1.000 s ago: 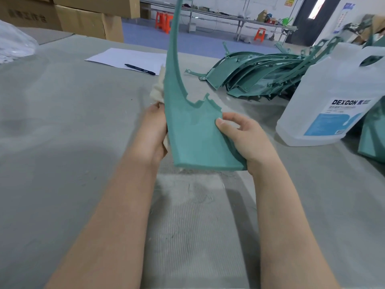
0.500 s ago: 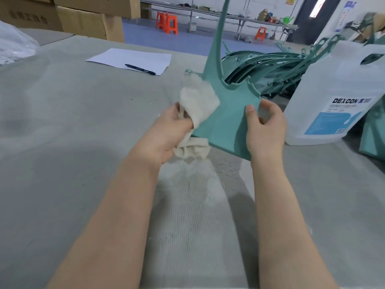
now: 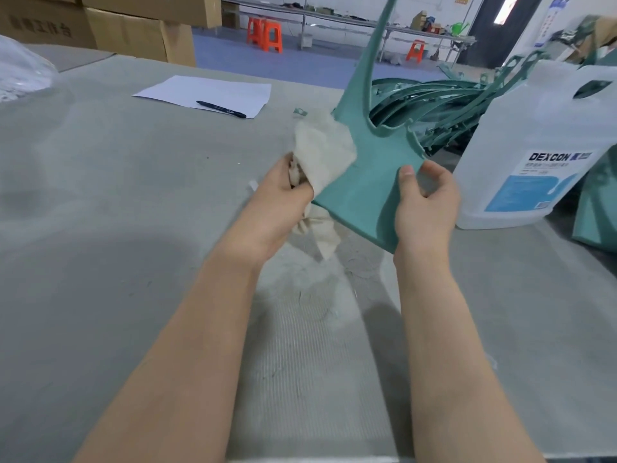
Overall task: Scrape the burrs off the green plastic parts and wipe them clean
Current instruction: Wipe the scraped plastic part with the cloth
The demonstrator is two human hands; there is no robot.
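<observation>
A green plastic part [image 3: 365, 182] with a wide flat base and a long thin arm rising out of the top of the view is held tilted above the table. My right hand [image 3: 424, 208] grips its right edge, thumb on the near face. My left hand [image 3: 277, 202] holds a crumpled off-white cloth [image 3: 322, 152] against the part's left edge; a tail of the cloth hangs below my palm. A pile of several more green parts [image 3: 434, 105] lies behind on the table.
A large white DEXCON jug [image 3: 534, 155] stands right of the part. White paper [image 3: 207, 93] with a black pen [image 3: 222, 109] lies at the back. Cardboard boxes [image 3: 140, 31] stack at back left. Another green piece [image 3: 597, 212] sits at the right edge. Grey felt table [image 3: 117, 228].
The part tipped away and swung right, its arm now leaning right. My left hand came from behind it and brought the cloth onto its left edge. My right hand shifted up and right.
</observation>
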